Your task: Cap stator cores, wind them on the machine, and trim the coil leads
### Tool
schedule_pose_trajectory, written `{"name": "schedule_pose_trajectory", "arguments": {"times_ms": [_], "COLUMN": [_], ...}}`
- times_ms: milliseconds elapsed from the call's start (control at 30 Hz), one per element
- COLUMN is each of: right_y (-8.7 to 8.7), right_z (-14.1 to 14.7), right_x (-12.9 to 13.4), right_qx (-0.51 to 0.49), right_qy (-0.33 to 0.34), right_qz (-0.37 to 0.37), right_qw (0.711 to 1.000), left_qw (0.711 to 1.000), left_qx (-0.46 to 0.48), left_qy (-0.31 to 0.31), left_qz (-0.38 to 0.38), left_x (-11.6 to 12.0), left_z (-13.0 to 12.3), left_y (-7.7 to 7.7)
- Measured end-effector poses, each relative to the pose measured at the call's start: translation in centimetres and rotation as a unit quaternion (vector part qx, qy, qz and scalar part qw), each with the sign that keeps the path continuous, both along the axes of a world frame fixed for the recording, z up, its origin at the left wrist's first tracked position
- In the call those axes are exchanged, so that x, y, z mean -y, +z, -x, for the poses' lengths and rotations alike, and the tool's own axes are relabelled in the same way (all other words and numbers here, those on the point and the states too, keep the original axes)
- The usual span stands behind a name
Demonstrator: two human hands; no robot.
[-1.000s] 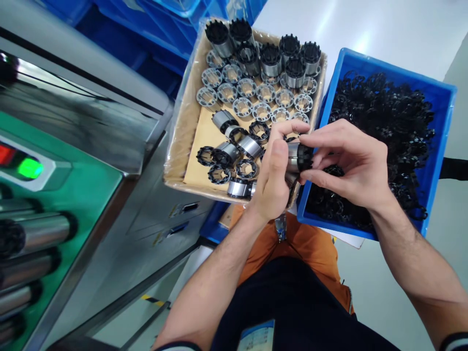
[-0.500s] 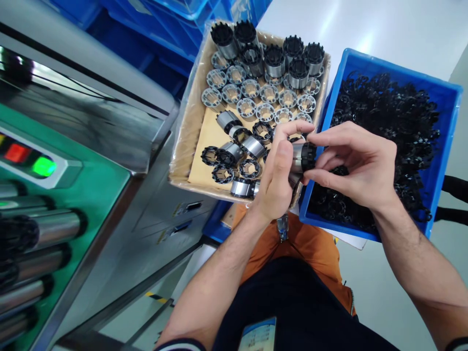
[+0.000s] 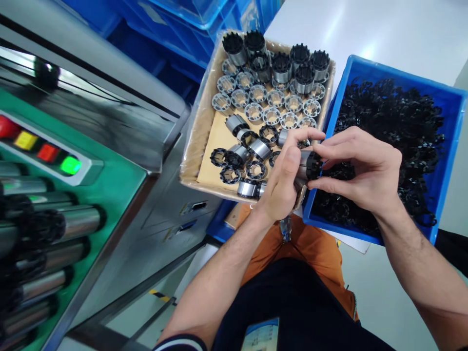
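left hand (image 3: 281, 187) curled round a metal sleeve (image 3: 302, 168), thumb and fingers (image 3: 305, 136) closed on its steel body. right hand (image 3: 360, 168) meets it from the other side, fingers pinching the black cap (image 3: 313, 165) that sits at the sleeve's right end. i see cap and sleeve touching; how far the cap is seated i cannot tell. the pair is held in the air over the gap between carton (image 3: 199, 131) and blue bin (image 3: 451, 146), just above the bin's near-left corner. carton holds rows of upright sleeves at the back, loose ones lying on their sides near the front. bin is heaped with black caps (image 3: 395, 117). to the left, a machine (image 3: 91, 161) with a green panel, lit buttons (image 3: 69, 165) and steel rods (image 3: 78, 222)
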State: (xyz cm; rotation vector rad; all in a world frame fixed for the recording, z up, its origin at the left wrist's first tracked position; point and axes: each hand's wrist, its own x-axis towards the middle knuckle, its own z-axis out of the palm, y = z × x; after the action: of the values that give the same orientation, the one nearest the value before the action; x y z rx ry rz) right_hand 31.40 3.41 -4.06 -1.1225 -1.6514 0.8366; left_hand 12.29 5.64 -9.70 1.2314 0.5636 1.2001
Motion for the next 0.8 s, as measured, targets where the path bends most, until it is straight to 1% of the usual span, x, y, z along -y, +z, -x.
{"name": "schedule_pose_trajectory", "arguments": {"times_ms": [67,133,333,433,533,600,633,700,733,767,800], "right_y": [0.1,0.3,0.8,0.6,0.1,0.1,0.3,0.7,0.9,1.1,1.0], "right_z": [0.1,0.1,-0.9,-0.9,-0.1,0.2,0.2,-0.4,-1.0,-1.7,-2.5], "right_x": [0.1,0.1,-0.2,-0.1,0.1,0.0,-0.1,-0.5,-0.8,-1.0,-1.2], "right_qx": [0.005,0.003,0.020,0.023,0.034,0.033,0.033,0.050,0.078,0.121,0.180], "right_qy": [0.002,0.004,0.010,0.008,-0.019,-0.018,-0.008,0.003,-0.007,-0.029,-0.055], "right_qz": [-0.002,-0.006,-0.018,-0.037,-0.052,-0.053,-0.049,-0.029,-0.011,0.008,0.027], "right_qw": [1.000,1.000,1.000,0.999,0.998,0.998,0.998,0.998,0.997,0.992,0.982], "left_qw": [1.000,0.999,0.999,0.998,0.999,0.999,0.999,0.992,0.982,0.964,0.937], "left_qx": [0.028,0.036,-0.033,-0.036,-0.002,0.001,-0.018,-0.099,-0.158,-0.223,-0.290], "left_qy": [-0.009,-0.002,-0.001,-0.006,-0.031,-0.032,-0.026,0.018,0.053,0.100,0.155], "left_qz": [-0.009,-0.015,-0.028,-0.049,-0.029,-0.019,-0.031,-0.075,-0.095,-0.108,-0.118], "left_x": [0.1,0.3,0.4,0.4,0.6,0.6,0.5,-0.2,-0.7,-1.5,-2.3], "left_z": [-0.1,-0.1,0.3,0.2,-0.1,0.4,1.0,3.2,4.7,6.3,8.0], "left_y": [0.0,0.1,0.2,0.1,0.3,0.8,1.1,2.1,2.6,3.1,3.6]}}
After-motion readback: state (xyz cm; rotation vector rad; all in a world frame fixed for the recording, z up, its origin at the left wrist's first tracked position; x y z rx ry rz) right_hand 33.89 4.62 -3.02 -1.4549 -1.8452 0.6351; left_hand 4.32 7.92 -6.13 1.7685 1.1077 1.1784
